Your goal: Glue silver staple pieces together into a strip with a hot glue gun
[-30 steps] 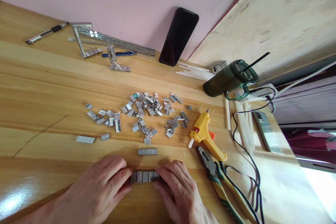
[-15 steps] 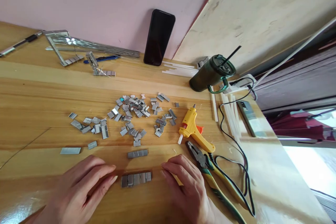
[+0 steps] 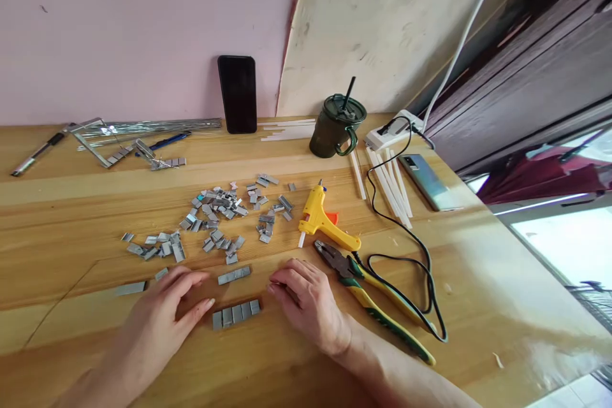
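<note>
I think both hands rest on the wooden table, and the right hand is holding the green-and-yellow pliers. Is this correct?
Not quite. In the head view the right hand holds nothing. The green-and-yellow pliers lie on the wooden table beside it. The left hand and the right hand do both rest on the table.

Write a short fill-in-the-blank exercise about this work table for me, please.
The row of metal pieces lies ____ the left hand and the right hand.
Next to the pliers lies a ____ glue gun.
The dark phone leans against the pink ____.
Missing words: between; yellow; wall.
</note>
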`<state>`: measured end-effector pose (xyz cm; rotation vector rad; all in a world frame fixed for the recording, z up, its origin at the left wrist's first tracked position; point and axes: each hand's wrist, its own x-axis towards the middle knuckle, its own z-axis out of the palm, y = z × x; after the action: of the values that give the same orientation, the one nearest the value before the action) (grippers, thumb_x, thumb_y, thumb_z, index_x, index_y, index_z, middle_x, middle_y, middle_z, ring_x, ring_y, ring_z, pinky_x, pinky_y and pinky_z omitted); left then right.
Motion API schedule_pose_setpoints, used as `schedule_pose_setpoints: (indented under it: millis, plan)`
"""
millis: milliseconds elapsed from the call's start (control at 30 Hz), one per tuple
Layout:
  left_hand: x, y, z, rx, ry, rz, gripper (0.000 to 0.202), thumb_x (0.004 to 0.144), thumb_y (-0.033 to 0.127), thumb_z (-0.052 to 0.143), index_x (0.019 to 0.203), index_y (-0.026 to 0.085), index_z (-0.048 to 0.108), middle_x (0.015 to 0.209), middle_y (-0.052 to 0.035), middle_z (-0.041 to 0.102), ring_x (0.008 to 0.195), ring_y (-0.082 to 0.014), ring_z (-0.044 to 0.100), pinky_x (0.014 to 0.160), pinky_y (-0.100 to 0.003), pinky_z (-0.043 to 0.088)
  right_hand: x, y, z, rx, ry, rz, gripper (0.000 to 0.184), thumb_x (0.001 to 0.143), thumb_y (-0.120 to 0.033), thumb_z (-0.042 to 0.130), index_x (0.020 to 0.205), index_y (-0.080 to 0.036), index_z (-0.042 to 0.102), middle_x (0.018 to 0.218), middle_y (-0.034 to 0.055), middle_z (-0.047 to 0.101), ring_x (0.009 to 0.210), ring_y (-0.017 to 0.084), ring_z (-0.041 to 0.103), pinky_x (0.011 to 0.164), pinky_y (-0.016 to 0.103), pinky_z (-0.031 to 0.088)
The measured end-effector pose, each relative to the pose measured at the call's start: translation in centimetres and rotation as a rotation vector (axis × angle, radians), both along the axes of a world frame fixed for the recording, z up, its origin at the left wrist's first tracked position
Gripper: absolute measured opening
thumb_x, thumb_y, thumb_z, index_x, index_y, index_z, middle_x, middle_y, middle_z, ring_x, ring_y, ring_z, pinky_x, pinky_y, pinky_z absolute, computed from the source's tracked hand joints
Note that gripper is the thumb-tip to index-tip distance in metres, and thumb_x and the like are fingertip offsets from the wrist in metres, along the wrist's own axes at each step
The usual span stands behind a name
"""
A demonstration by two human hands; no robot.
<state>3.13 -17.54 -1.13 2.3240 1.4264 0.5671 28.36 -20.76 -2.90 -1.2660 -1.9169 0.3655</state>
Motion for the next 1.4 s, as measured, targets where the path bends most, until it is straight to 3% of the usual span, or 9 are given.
schedule_pose_setpoints:
  millis: [133, 400, 700, 900, 1067, 1167, 1267, 1400]
  plan:
    - [2.1, 0.9, 1.1, -0.095, 0.151, -0.023, 0.023, 0.082, 0.037, 0.057, 0.1, 0.024, 0.065, 0.097, -0.0043, 0.068, 0.084, -0.0249, 0.07, 0.073, -0.038, 0.057, 0.0, 0.1, -0.1, 0.008, 0.017, 0.003, 0.024, 0.095, -0.022, 0.048, 0.076, -0.019, 0.063, 0.067, 0.0034, 0.065, 0.06, 0.016, 0.058, 0.057, 0.026, 0.047]
    - [3.3, 1.7, 0.7, -0.112, 0.199, 0.019, 0.008, 0.078, 0.026, 0.055, 0.082, 0.023, 0.061, 0.084, -0.004, 0.066, 0.08, -0.0255, 0.067, 0.07, -0.039, 0.054, 0.0, 0.1, -0.3, 0.013, 0.025, -0.003, 0.023, 0.093, -0.019, 0.052, 0.073, -0.019, 0.063, 0.065, 0.0024, 0.065, 0.059, 0.016, 0.058, 0.058, 0.026, 0.046]
    - [3.0, 1.5, 0.7, -0.26, -0.05, 0.084, 0.015, 0.079, 0.037, 0.059, 0.072, 0.023, 0.06, 0.075, 0.0, 0.061, 0.071, -0.0197, 0.06, 0.067, -0.033, 0.049, 0.1, 0.0, -0.2, -0.019, 0.013, 0.025, 0.02, 0.092, -0.017, 0.051, 0.075, -0.02, 0.063, 0.069, 0.0031, 0.065, 0.063, 0.017, 0.058, 0.062, 0.027, 0.047]
    - [2.2, 1.7, 2.9, -0.593, -0.3, 0.102, 0.03, 0.085, 0.047, 0.052, 0.079, 0.019, 0.058, 0.065, -0.0014, 0.062, 0.056, -0.015, 0.058, 0.049, -0.025, 0.047, 0.1, 0.0, 0.0, -0.026, 0.038, 0.028, 0.024, 0.094, -0.017, 0.048, 0.076, -0.019, 0.063, 0.068, 0.0033, 0.064, 0.061, 0.016, 0.057, 0.06, 0.027, 0.046]
    - [2.4, 1.3, 3.8, -0.713, -0.404, 0.09, 0.03, 0.084, 0.047, 0.047, 0.08, 0.018, 0.054, 0.066, -0.0052, 0.065, 0.052, -0.0144, 0.057, 0.047, -0.026, 0.047, 0.2, -0.1, 0.5, -0.04, 0.095, 0.037, 0.026, 0.097, -0.022, 0.045, 0.078, -0.018, 0.063, 0.067, 0.0035, 0.063, 0.06, 0.016, 0.057, 0.058, 0.027, 0.048]
    - [3.1, 0.5, 3.7, -0.678, -0.375, 0.074, 0.025, 0.082, 0.042, 0.057, 0.074, 0.019, 0.057, 0.063, -0.001, 0.062, 0.055, -0.0137, 0.057, 0.049, -0.024, 0.047, 0.5, -0.5, 1.2, -0.064, 0.148, 0.043, 0.026, 0.098, -0.035, 0.046, 0.095, -0.016, 0.063, 0.075, 0.0052, 0.064, 0.064, 0.016, 0.06, 0.059, 0.027, 0.052]
    - [3.8, -0.4, 3.5, -0.518, -0.304, 0.049, 0.013, 0.076, 0.03, 0.065, 0.069, 0.021, 0.06, 0.06, 0.0029, 0.06, 0.055, -0.0129, 0.056, 0.052, -0.023, 0.045, 0.8, -0.9, 2.1, -0.075, 0.203, 0.082, 0.035, 0.095, -0.045, 0.051, 0.109, -0.015, 0.062, 0.088, 0.0094, 0.066, 0.079, 0.02, 0.064, 0.068, 0.031, 0.056]
    - [4.4, -1.5, 3.1, -0.288, -0.26, -0.047, 0.006, 0.076, 0.022, 0.063, 0.07, 0.023, 0.061, 0.065, 0.0039, 0.06, 0.058, -0.0126, 0.057, 0.057, -0.023, 0.045, 0.9, -1.2, 2.9, -0.047, 0.182, 0.142, 0.026, 0.093, -0.035, 0.057, 0.112, -0.016, 0.062, 0.097, 0.011, 0.067, 0.085, 0.021, 0.065, 0.072, 0.033, 0.056]
